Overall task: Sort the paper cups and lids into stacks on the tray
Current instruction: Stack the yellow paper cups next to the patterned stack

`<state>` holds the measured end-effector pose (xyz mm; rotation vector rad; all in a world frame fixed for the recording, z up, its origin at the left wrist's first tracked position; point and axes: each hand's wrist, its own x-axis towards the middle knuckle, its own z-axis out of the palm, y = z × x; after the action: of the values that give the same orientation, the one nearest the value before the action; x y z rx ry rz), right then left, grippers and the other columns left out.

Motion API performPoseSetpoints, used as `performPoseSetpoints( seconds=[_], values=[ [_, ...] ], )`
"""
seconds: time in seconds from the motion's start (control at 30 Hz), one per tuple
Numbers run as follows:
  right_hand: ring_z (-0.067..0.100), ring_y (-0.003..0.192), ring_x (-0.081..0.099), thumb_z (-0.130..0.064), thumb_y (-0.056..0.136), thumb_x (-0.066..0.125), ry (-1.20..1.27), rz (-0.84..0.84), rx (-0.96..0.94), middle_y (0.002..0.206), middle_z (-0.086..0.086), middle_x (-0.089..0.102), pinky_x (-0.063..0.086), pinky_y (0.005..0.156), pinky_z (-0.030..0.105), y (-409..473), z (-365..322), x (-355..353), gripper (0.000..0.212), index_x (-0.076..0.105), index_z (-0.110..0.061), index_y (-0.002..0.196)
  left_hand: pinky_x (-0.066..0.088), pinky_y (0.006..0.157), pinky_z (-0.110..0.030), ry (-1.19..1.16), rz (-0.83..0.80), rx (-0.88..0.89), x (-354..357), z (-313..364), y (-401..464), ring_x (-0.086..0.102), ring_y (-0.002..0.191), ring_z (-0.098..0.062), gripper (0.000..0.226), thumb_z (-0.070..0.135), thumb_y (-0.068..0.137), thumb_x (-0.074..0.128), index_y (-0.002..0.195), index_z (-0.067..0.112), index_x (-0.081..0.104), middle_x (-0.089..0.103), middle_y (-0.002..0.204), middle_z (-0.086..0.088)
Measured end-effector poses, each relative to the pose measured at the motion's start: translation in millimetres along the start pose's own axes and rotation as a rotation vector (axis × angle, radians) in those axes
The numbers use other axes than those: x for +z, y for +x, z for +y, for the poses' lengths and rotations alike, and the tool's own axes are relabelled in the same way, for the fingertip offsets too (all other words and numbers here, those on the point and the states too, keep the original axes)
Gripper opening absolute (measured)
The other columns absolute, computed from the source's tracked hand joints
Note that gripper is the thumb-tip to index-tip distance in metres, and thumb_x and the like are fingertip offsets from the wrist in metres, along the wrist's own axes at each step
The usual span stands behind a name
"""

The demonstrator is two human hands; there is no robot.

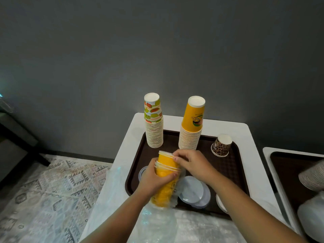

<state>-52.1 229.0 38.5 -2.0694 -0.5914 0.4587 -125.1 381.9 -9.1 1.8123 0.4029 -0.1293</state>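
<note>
Left grip [154, 179] wraps the middle of a nested bundle of yellow cups [165, 179]; right grip [188, 161] pinches the rims at the bundle's top. I note the bundle tilted above the brown tray [226, 167], at its 7 o'clock corner, its lower end in clear plastic wrap [157, 220]. On the tray: fruit-print cup stack [154, 127] at 11 o'clock, yellow cup stack [192, 127] at 12, a leopard-print cup [221, 145] at 1, lids [193, 191] at 6. Tray sits on the white table [252, 142].
</note>
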Motion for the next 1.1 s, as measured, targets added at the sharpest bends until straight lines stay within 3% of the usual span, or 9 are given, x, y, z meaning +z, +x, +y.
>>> performPoseSetpoints(
  seconds=[0.07,0.2,0.33,0.4,0.57,0.7,0.83,0.93,1.1],
  values=[
    [0.011,0.087,0.059,-0.017,0.095,0.053,-0.029,0.144,-0.031,0.094,0.0,0.066,0.045,0.072,0.021,-0.5,-7.0,-9.5,0.014,0.065,-0.018,0.102,0.052,0.078,-0.022,0.02,-0.02,0.034,0.5,-1.4,-2.6,0.06,0.099,-0.007,0.067,0.034,0.069,0.082,0.123,0.029,0.043,0.059,0.111,0.007],
    [0.0,0.081,0.054,-0.013,0.096,0.05,-0.057,0.372,-0.168,0.093,-0.003,0.059,0.039,0.066,0.008,4.7,-21.6,-35.8,0.023,0.057,-0.027,0.113,0.048,0.066,-0.012,0.022,-0.019,0.058,1.6,-1.0,-7.0,0.058,0.095,-0.004,0.065,0.031,0.07,0.082,0.122,0.03,0.043,0.058,0.109,0.01],
    [0.016,0.1,0.058,-0.012,0.099,0.045,0.134,0.557,-0.241,0.114,0.003,0.058,0.054,0.077,0.031,20.7,-37.4,-66.7,0.029,0.055,-0.037,0.108,0.047,0.064,-0.007,0.044,-0.022,0.073,1.8,1.6,-6.0,0.057,0.094,-0.004,0.061,0.029,0.071,0.082,0.12,0.03,0.046,0.058,0.106,0.008],
    [0.022,0.105,0.06,-0.01,0.1,0.042,0.381,0.575,-0.186,0.117,0.005,0.056,0.059,0.074,0.038,31.4,-46.5,-82.7,0.03,0.056,-0.035,0.11,0.047,0.064,-0.005,0.049,-0.038,0.079,2.9,3.0,-5.9,0.056,0.095,-0.004,0.061,0.029,0.071,0.082,0.12,0.03,0.046,0.056,0.106,0.008],
    [0.018,0.098,0.066,-0.005,0.1,0.04,0.899,0.543,-0.003,0.113,0.002,0.064,0.058,0.066,0.032,58.4,-49.0,-110.5,0.032,0.055,-0.023,0.122,0.052,0.072,-0.014,0.014,-0.067,0.082,5.5,3.0,-2.9,0.058,0.097,-0.006,0.061,0.031,0.071,0.082,0.119,0.035,0.044,0.057,0.106,0.009],
    [0.021,0.095,0.067,-0.003,0.1,0.037,1.139,0.547,0.107,0.11,0.007,0.065,0.06,0.065,0.033,65.7,-34.0,-111.7,0.036,0.052,-0.018,0.128,0.051,0.077,-0.015,-0.022,-0.092,0.088,3.4,11.8,2.1,0.056,0.101,-0.006,0.068,0.033,0.07,0.083,0.124,0.035,0.041,0.055,0.113,0.008],
    [0.023,0.096,0.066,-0.005,0.101,0.036,1.187,0.555,0.179,0.108,0.007,0.066,0.06,0.067,0.035,67.9,-21.0,-104.9,0.03,0.054,-0.02,0.119,0.054,0.091,-0.035,-0.11,-0.108,0.113,-9.1,35.6,17.6,0.059,0.108,-0.013,0.09,0.053,0.049,0.082,0.128,0.031,0.045,0.059,0.119,0.002],
    [0.021,0.095,0.066,-0.004,0.1,0.036,1.151,0.557,0.215,0.105,0.007,0.066,0.056,0.071,0.037,69.6,-14.3,-100.1,0.03,0.053,-0.02,0.119,0.054,0.091,-0.04,-0.178,-0.154,0.156,-17.3,63.4,31.1,0.062,0.108,-0.018,0.09,0.051,0.048,0.082,0.128,0.028,0.047,0.062,0.118,-0.001],
    [0.016,0.091,0.062,0.001,0.095,0.045,0.945,0.479,0.249,0.104,0.004,0.065,0.053,0.075,0.034,71.5,-2.7,-90.5,0.044,0.045,-0.021,0.133,0.051,0.096,-0.043,-0.131,-0.232,0.227,-16.1,110.2,56.1,0.055,0.118,-0.019,0.113,0.047,0.05,0.083,0.145,0.037,0.021,0.049,0.135,0.0]
  ],
)
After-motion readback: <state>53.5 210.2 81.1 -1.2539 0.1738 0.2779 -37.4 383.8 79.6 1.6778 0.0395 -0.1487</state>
